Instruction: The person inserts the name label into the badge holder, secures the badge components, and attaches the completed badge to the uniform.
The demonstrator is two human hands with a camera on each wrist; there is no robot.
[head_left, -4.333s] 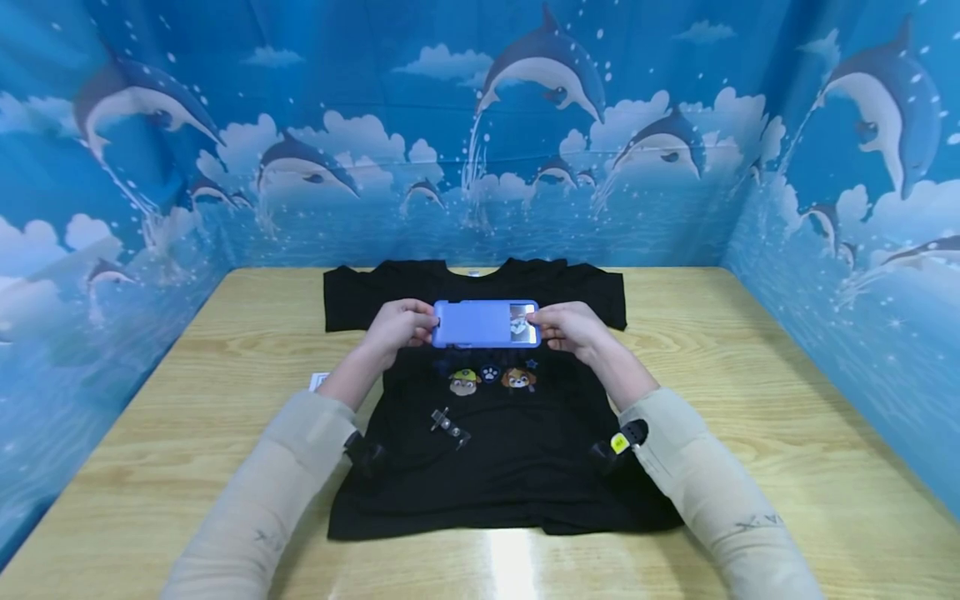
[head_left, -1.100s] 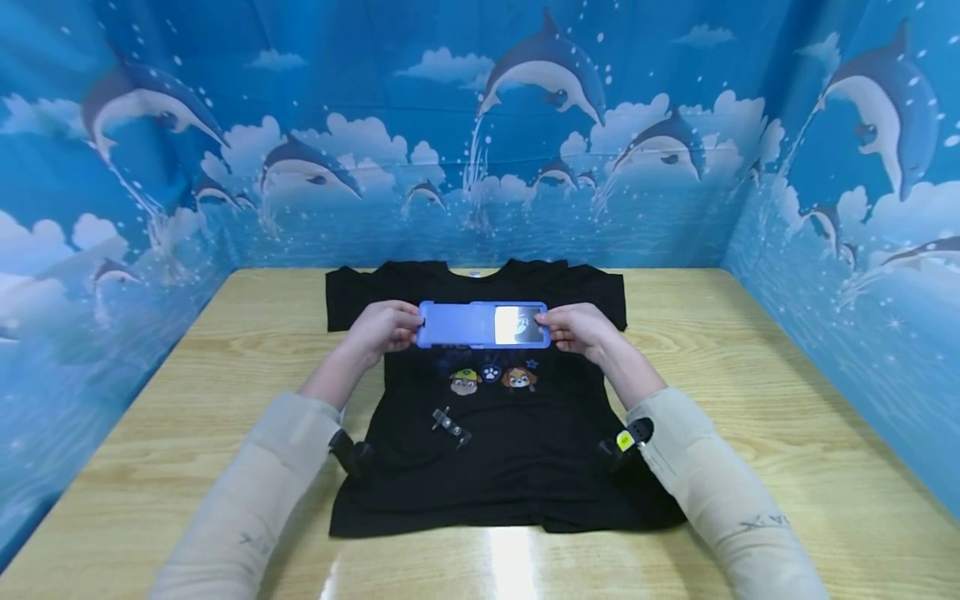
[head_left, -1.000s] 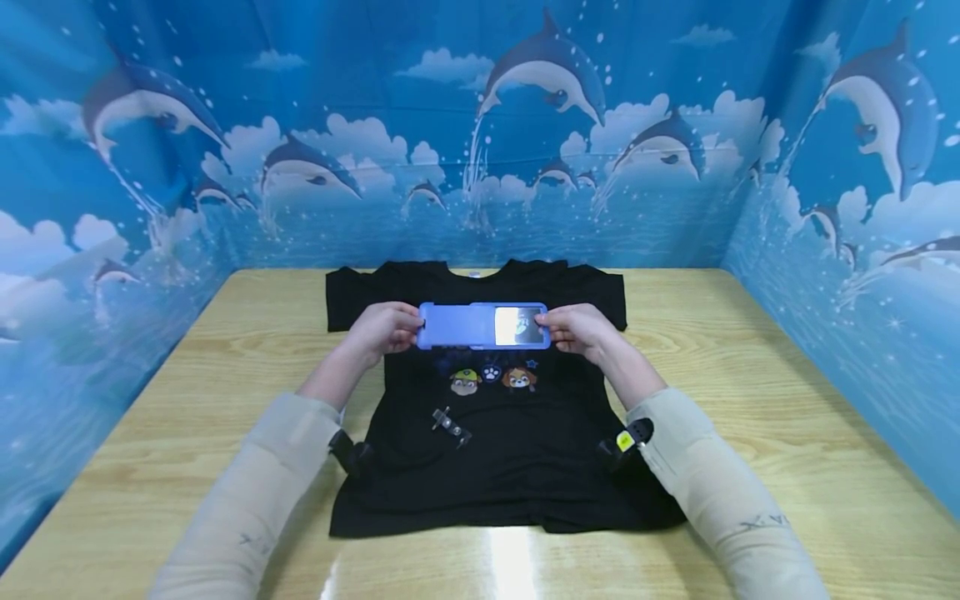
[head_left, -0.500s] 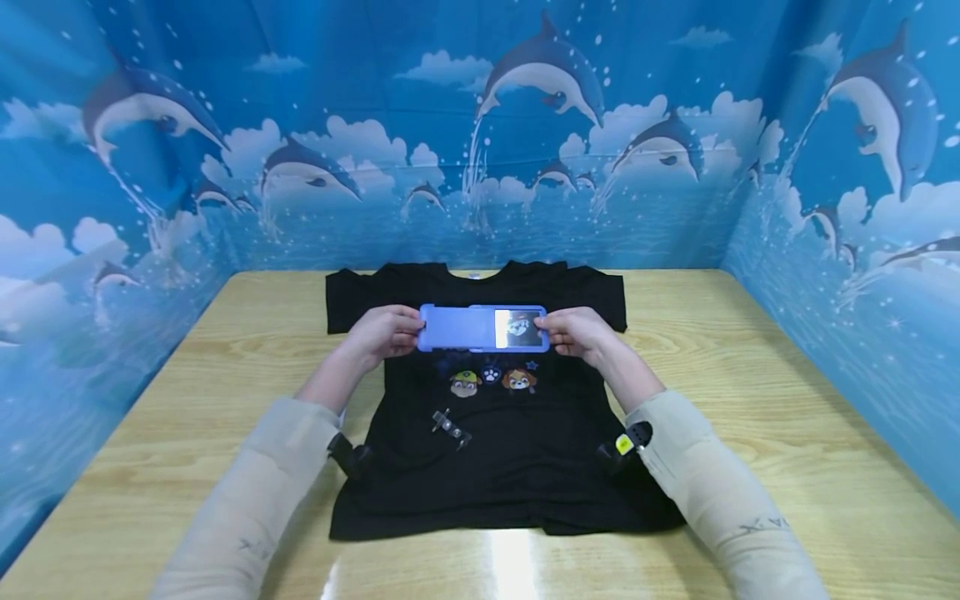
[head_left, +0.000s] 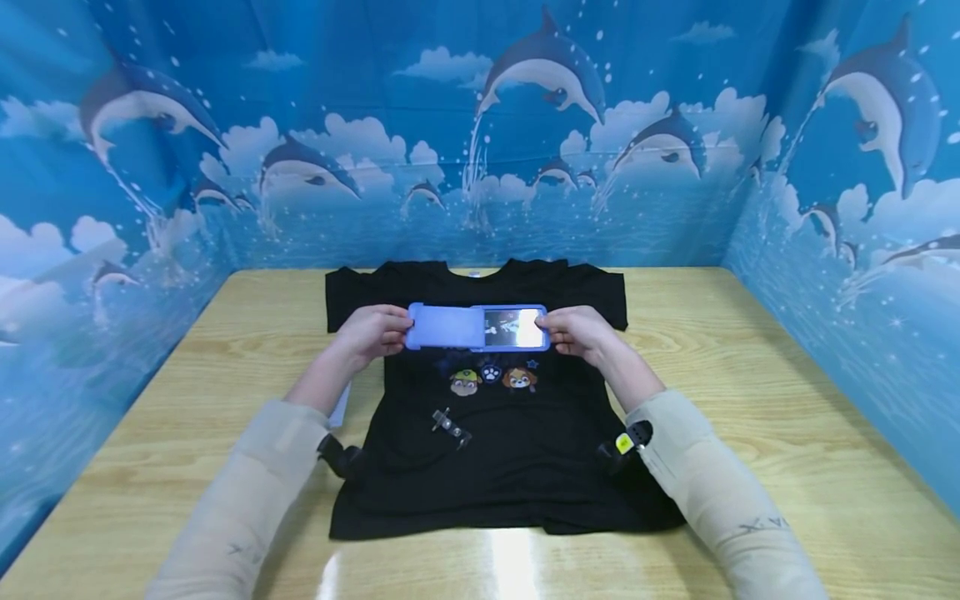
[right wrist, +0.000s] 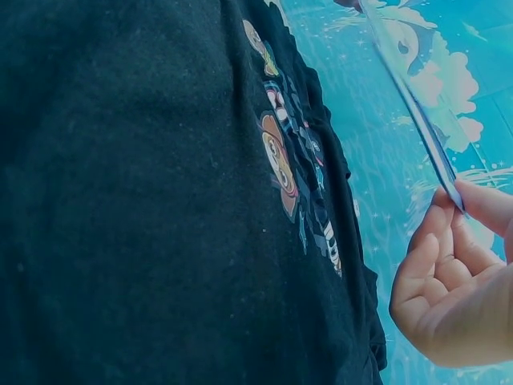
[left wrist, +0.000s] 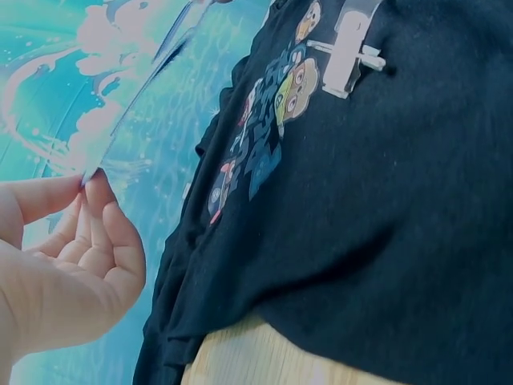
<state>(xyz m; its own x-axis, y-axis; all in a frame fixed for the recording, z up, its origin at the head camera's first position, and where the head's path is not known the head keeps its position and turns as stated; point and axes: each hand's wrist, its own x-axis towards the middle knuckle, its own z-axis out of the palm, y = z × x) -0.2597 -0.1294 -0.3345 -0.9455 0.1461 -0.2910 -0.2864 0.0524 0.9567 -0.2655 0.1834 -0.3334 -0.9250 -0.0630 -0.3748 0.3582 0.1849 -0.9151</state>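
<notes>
A flat periwinkle-blue badge holder (head_left: 446, 326) is held level over the chest of a black T-shirt (head_left: 517, 450). Its cover is slid partway left, baring a clear window (head_left: 513, 327) with glare on its right part. My left hand (head_left: 369, 335) pinches the cover's left end between thumb and fingers. At the other end my right hand (head_left: 577, 332) pinches the window side, thumb on its edge. Both wrist views show the badge holder (left wrist: 132, 116) nearly edge-on, raised off the cloth. A clear strap clip (head_left: 452, 428) with metal parts lies on the shirt below the print.
The T-shirt is spread on a wooden table (head_left: 750, 375), its collar toward the back. A white card-like piece (head_left: 340, 408) shows beside my left forearm, partly covered. Dolphin-print curtains (head_left: 480, 167) enclose the back and sides.
My left hand has moved left with the cover, so the holder spans wider and more window shows. The right hand has shifted slightly right. The strap clip and T-shirt stay put.
</notes>
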